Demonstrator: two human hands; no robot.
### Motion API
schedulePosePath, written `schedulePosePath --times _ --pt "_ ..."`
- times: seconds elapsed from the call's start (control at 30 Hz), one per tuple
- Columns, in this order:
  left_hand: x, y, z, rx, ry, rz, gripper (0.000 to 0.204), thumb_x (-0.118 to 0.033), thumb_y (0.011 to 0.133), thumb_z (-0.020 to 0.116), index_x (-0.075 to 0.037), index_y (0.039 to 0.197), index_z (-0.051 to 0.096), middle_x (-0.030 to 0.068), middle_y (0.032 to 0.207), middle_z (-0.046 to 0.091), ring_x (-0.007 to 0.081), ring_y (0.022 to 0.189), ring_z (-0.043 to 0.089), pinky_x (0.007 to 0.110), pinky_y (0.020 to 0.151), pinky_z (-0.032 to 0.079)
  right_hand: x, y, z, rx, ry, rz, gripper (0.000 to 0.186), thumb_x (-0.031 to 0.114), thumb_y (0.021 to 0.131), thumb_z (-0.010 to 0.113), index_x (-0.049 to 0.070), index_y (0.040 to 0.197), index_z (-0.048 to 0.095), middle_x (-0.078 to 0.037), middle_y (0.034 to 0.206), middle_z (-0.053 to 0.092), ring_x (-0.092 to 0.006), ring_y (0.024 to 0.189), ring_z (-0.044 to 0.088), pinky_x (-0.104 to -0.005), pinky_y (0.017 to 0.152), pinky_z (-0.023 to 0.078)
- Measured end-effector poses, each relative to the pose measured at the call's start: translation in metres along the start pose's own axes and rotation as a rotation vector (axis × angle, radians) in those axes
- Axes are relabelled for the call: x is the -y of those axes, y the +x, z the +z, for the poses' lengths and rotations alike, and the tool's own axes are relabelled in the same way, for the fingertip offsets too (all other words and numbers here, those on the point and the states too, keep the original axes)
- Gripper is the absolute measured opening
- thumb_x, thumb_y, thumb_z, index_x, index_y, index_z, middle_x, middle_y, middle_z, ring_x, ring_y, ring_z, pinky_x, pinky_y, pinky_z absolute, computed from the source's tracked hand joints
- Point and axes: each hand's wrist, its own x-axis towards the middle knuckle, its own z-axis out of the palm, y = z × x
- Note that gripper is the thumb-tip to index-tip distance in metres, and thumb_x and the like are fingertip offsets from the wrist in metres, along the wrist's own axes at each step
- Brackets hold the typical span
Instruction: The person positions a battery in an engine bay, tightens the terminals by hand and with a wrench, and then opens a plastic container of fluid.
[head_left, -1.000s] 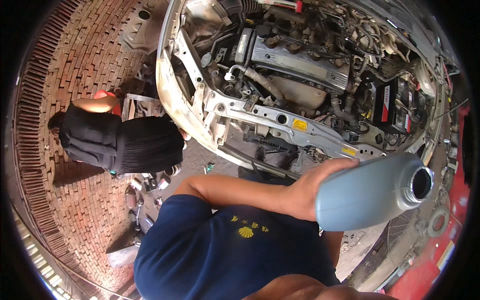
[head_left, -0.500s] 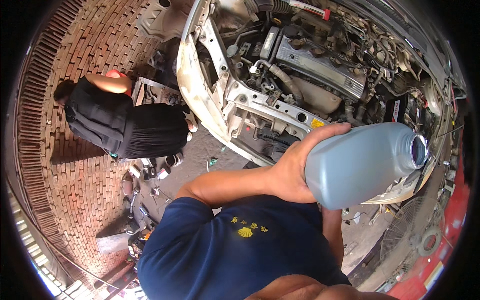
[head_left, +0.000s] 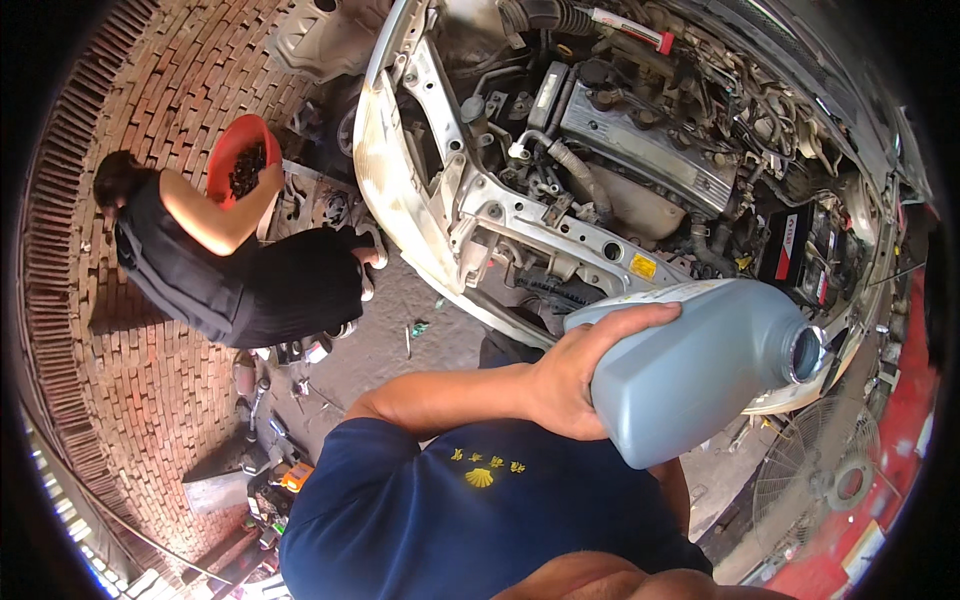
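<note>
My left hand (head_left: 578,378) is closed on a grey-blue plastic jug (head_left: 690,370), with the thumb along its upper side and the other fingers mostly hidden behind it. The jug lies nearly on its side in front of my chest. Its uncapped mouth (head_left: 806,353) points right, and part of a label shows on its far face. Part of my right arm (head_left: 672,490) shows below the jug; the right hand is hidden. Beyond the jug is an open car engine bay, with a silver-grey engine cover (head_left: 650,140) and a black battery (head_left: 795,250).
At left a person in black (head_left: 230,270) bends over, holding a red basin (head_left: 222,160) with dark pieces in it. Tools and an orange item (head_left: 296,477) lie on the floor at lower left. A floor fan (head_left: 815,470) stands at right beside a red surface (head_left: 905,440).
My left hand and the jug have shifted slightly left and down, and the jug has turned so that its label shows. The person at left has moved, bringing the red basin into fuller view.
</note>
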Motion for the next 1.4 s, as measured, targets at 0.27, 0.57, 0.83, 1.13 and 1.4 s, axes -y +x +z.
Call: schedulePosePath --times 0.27,0.57,0.83,1.13,1.4 --pt "0.006 0.039 0.027 0.115 -0.213 0.100 0.096 -0.031 0.089 0.088 0.004 0.163 0.037 0.0251 0.147 0.065 0.0377 0.120 0.076 0.043 0.101 0.060 0.028 -0.043 -0.048 -0.165 -0.046 -0.086 0.078 0.067 0.111 0.041 0.008 0.162 0.042 -0.012 0.161 0.049 -0.0303 0.148 0.047 -0.0517 0.122 0.040" --pt "0.017 0.039 0.019 0.087 -0.166 0.018 0.102 -0.031 0.084 0.092 0.002 0.163 0.037 0.0239 0.144 0.067 0.0367 0.126 0.073 0.043 0.106 0.057 0.038 -0.021 -0.034 -0.123 -0.053 -0.094 0.077 0.067 0.111 0.043 0.008 0.160 0.044 -0.012 0.158 0.052 -0.0298 0.146 0.049 -0.0514 0.120 0.042" --pt "0.004 0.026 -0.026 -0.125 0.088 0.108 0.106 -0.031 0.078 0.094 -0.005 0.164 0.037 0.0219 0.143 0.066 0.0392 0.121 0.073 0.045 0.104 0.057 0.023 0.032 0.035 0.079 -0.030 0.007 0.076 0.066 0.111 0.044 0.008 0.159 0.046 -0.011 0.156 0.054 -0.0294 0.145 0.051 -0.0512 0.118 0.044" --pt "0.013 -0.017 -0.073 -0.215 0.510 0.064 0.119 -0.030 0.069 0.103 0.003 0.163 0.036 0.0225 0.156 0.054 0.0336 0.139 0.062 0.043 0.117 0.048 0.037 0.070 0.101 0.276 -0.012 0.208 0.075 0.068 0.109 0.051 0.009 0.154 0.050 -0.012 0.150 0.061 -0.0297 0.137 0.059 -0.0541 0.111 0.050" --pt "0.061 -0.040 -0.084 -0.337 0.387 -0.048 0.118 -0.027 0.071 0.102 0.005 0.162 0.035 0.0233 0.153 0.055 0.0332 0.136 0.063 0.044 0.115 0.049 0.028 0.081 0.095 0.463 0.026 0.188 0.081 0.075 0.106 0.050 0.009 0.154 0.052 -0.016 0.147 0.063 -0.0312 0.132 0.063 -0.0529 0.112 0.052"
